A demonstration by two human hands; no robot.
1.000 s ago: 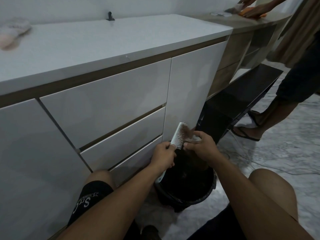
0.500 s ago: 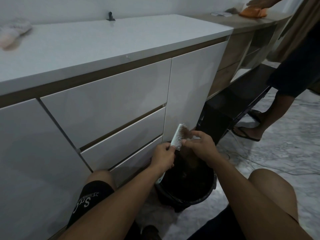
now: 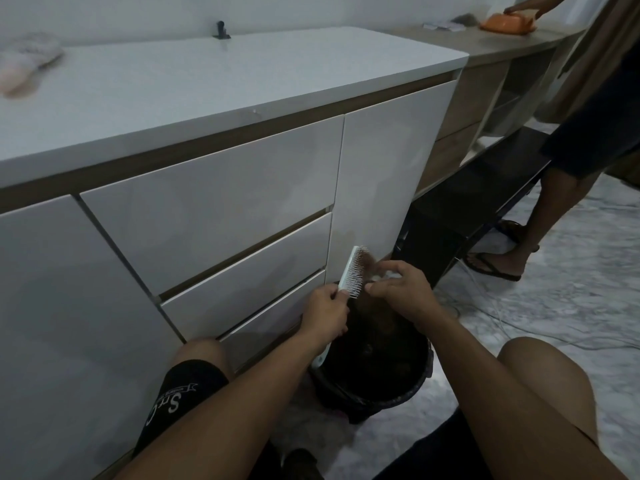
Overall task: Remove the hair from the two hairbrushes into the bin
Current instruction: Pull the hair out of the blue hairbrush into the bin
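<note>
A white hairbrush stands nearly upright above a black bin on the floor, bristles facing right. A clump of brown hair clings to the upper bristles. My left hand grips the brush by its handle, whose lower end pokes out over the bin rim. My right hand is at the bristles, fingers pinched on the hair clump. Brown hair lies inside the bin. A second pale brush-like object lies blurred on the white countertop at far left.
A white cabinet with drawers stands directly ahead, close to my knees. Another person stands at right by a wooden counter, hand on an orange object. A low black shelf and loose cables lie on the marble floor.
My right hand's fingers have shifted slightly along the bristles while pulling at the hair. The person at right has moved a hand along the far counter.
</note>
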